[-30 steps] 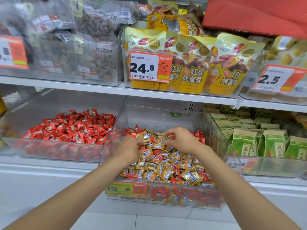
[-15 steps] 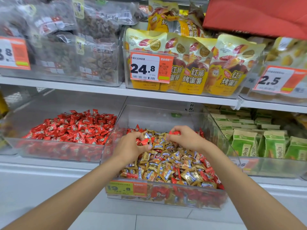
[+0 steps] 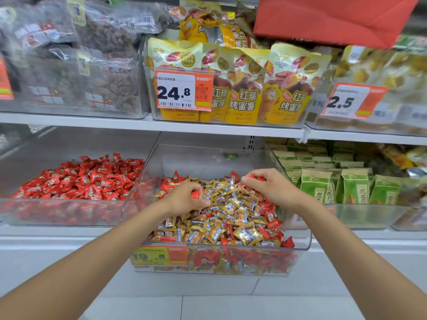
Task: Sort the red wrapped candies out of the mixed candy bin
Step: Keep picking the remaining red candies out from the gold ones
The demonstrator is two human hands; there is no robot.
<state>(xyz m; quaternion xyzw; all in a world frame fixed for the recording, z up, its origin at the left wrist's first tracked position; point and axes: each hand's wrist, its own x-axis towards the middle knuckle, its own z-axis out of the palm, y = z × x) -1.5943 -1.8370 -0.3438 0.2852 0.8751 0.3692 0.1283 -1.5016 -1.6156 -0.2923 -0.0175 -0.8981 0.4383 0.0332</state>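
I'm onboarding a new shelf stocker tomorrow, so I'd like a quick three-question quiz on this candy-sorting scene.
1. True or false: the left hand and the right hand hold nothing.
2. What fills the bin directly left of the mixed candy bin? A) loose peanuts B) red wrapped candies C) bottled drinks
3. Fill in: the price tag on the shelf above the mixed candy bin reads ___.
Key: 1 false, each hand grips red wrapped candies; 2 B; 3 24.8.
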